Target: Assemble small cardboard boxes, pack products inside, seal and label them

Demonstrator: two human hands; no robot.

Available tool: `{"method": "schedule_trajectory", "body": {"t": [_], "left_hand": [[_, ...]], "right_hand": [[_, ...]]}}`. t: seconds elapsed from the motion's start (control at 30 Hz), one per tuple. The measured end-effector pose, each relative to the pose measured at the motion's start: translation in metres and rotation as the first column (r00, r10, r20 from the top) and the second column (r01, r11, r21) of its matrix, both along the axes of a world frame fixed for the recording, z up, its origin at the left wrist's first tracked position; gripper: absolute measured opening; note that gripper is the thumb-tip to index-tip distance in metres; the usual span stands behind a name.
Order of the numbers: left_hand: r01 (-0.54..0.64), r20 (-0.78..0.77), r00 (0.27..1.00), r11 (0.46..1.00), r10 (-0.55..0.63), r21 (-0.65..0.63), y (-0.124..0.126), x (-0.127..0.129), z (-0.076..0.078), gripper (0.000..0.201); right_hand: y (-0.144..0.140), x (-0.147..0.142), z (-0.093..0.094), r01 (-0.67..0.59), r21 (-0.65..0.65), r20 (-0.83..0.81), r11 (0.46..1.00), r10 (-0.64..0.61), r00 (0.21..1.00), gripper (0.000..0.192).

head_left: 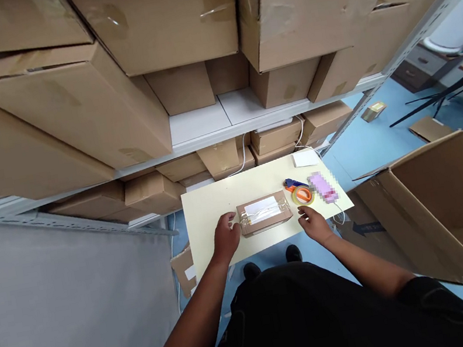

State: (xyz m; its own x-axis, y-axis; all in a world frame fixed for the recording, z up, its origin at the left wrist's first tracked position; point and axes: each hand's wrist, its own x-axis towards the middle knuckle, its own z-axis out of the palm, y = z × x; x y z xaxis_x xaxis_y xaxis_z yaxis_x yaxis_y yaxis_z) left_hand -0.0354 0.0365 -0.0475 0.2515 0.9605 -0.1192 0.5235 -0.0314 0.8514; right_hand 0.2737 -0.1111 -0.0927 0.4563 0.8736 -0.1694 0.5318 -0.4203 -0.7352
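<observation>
Left hand (225,235) open, fingers touching the left end of the box (264,213) mid-table (206,207). Right hand (314,223) open too, just right of the box, apart from it. Farther right, tape dispenser (300,191) and a pink item (323,187). Beyond, shelves (205,121) of cartons.

Even, soft light falls from above me; my view bends strongly at the edges, faint shadows, sharp focus throughout.

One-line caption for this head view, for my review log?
Both hands, left and right, flank a taped cardboard parcel on a pale table beside a tape dispenser.
</observation>
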Motion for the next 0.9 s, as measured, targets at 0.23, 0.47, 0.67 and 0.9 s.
{"method": "schedule_trajectory", "body": {"t": [0.23, 0.47, 0.67, 0.9], "left_hand": [[0.148, 0.026, 0.988, 0.978, -0.153, 0.144, 0.050, 0.085, 0.049, 0.025], [0.504, -0.145, 0.861, 0.856, -0.488, 0.111, 0.069, 0.243, 0.050, 0.019], [0.662, -0.381, 0.705, 0.748, -0.598, 0.051, 0.096, 0.381, 0.004, 0.020], [0.685, -0.463, 0.642, 0.728, -0.611, -0.012, 0.122, 0.475, -0.066, 0.014]], "right_hand": [[0.016, 0.055, 0.024, 0.046, 0.115, 0.051, 0.992, -0.052, 0.997, 0.029], [0.064, 0.185, 0.010, 0.130, 0.016, 0.074, 0.991, -0.131, 0.989, 0.029], [0.117, 0.284, -0.025, 0.133, -0.149, -0.005, 0.980, -0.135, 0.991, 0.032], [0.141, 0.329, -0.068, 0.027, -0.217, -0.088, 0.976, -0.047, 0.995, 0.043]]}}
